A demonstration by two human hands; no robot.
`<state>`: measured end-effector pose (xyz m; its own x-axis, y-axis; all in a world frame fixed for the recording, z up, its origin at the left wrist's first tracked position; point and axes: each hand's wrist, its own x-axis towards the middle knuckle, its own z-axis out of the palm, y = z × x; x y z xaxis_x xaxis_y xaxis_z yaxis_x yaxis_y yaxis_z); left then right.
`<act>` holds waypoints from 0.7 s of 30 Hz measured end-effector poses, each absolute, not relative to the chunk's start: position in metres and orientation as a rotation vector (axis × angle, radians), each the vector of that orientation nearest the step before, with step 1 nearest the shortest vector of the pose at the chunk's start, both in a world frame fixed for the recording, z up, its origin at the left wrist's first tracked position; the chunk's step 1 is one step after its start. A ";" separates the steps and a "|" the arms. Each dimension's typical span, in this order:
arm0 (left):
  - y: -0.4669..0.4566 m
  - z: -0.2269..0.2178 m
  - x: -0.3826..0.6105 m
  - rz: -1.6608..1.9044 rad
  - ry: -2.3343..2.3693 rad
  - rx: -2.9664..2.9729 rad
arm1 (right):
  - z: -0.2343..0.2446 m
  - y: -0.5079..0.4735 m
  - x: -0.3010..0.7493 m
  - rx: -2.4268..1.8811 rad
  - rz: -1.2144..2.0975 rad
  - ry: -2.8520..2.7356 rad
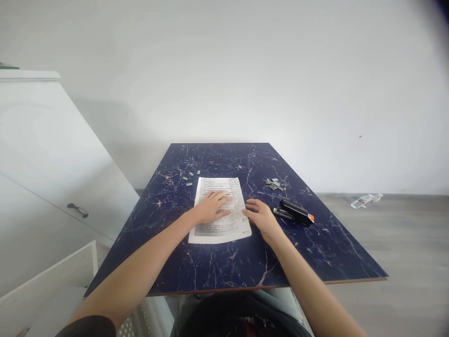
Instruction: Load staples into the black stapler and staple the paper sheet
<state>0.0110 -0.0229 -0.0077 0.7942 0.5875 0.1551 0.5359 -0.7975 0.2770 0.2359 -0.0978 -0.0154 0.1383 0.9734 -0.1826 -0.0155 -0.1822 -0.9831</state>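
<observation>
1. Nearest me, my left arm (140,262) reaches in from the lower left and my right arm (310,276) from the lower right, converging over the bench (231,269).
2. My left hand (213,207) lies palm down on the paper (206,232), open, fingers spread toward the right, gripping nothing.
3. My right hand (260,218) sits at the paper's right edge, half open, fingers loosely bent and parted from the thumb, closed on nothing.
4. I see a black stapler (296,213) just right of that hand.
5. Farther off, small grey strips (274,185) lie in a pile, before the wall (224,79).
</observation>
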 end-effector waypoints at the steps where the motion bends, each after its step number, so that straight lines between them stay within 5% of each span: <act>1: -0.022 -0.008 0.011 0.357 0.881 2.761 | -0.015 -0.096 0.235 -1.409 1.283 -1.047; 14: -0.004 -0.016 -0.004 0.965 1.660 2.137 | -0.003 -0.097 0.238 -1.094 0.980 -1.115; 21: -0.005 -0.006 -0.008 0.825 1.032 1.370 | 0.005 -0.100 0.241 -0.997 0.840 -1.150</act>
<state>-0.0081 -0.0048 -0.0060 0.3612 0.9273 -0.0988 0.1084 0.0635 0.9921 0.2409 -0.0995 0.0052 0.2172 0.9191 0.3288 -0.0335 0.3436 -0.9385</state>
